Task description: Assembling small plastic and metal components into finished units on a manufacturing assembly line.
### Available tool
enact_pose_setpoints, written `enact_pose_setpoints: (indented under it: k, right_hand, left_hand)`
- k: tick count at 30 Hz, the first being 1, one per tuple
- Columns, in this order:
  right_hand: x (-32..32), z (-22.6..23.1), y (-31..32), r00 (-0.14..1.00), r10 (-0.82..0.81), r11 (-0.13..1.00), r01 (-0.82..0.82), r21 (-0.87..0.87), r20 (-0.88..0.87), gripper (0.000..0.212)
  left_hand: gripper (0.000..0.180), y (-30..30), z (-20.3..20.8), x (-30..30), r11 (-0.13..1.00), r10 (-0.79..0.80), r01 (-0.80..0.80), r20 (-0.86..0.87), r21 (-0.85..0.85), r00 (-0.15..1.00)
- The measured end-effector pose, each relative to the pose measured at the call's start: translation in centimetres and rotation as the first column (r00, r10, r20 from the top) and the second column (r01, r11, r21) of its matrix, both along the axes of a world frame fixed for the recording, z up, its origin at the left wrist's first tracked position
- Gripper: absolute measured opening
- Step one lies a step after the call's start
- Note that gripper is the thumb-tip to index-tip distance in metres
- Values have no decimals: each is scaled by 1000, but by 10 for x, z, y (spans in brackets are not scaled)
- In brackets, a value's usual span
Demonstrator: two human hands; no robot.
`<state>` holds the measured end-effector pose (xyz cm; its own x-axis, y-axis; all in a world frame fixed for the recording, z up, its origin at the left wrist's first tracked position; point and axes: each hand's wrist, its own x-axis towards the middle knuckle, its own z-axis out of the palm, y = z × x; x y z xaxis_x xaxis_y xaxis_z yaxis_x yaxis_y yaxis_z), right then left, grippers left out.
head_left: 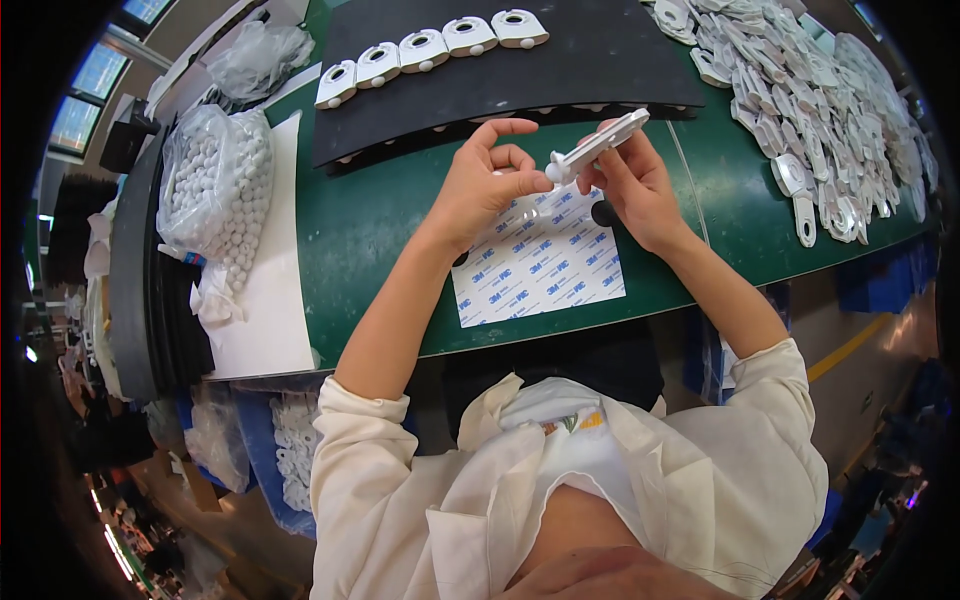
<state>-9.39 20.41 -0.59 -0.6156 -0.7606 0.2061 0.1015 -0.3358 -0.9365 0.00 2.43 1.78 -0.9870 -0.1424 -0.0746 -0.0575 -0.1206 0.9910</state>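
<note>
My right hand (640, 190) grips a flat white plastic part (605, 143), holding it tilted above the table between thumb and fingers. At the part's left end sits a small white ball (555, 168). My left hand (487, 185) is closed, its fingers curled and its thumb tip against that ball; whether the ball is fixed to the part I cannot tell. Below both hands lies a white sheet with blue print (540, 270), and a black round spot (604, 213) shows at its edge beside my right hand.
Several white parts (423, 50) stand in a row on a black board (600, 60) at the back of the green table (340, 230). Loose white parts are heaped (800, 100) at the right. A clear bag of white balls (222, 180) stands left, beside black sheets (150, 270).
</note>
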Motion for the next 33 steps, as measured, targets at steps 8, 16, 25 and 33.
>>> enact_pose_setpoints:
  k: [8, 16, 25, 33]
  right_hand:
    - [-76, 45, -37, 917, -273, 954, 297, 41, -291, 36]
    - [-212, 3, -78, 738, -337, 725, 600, 339, -585, 34]
    - [-189, 21, -33, 478, -202, 727, 658, 197, -855, 32]
    - [-215, 16, 104, -59, -308, 373, 911, -178, -949, 30]
  left_hand:
    - [56, -1, 0, 1, 896, -4, -32, 80, 442, 997]
    - [63, -14, -6, 1, 657, -165, 171, -81, 734, 983]
    - [31, -9, -6, 5, 797, -74, 55, 7, 602, 997]
    - [26, -4, -7, 6, 910, 9, 4, -29, 414, 1000]
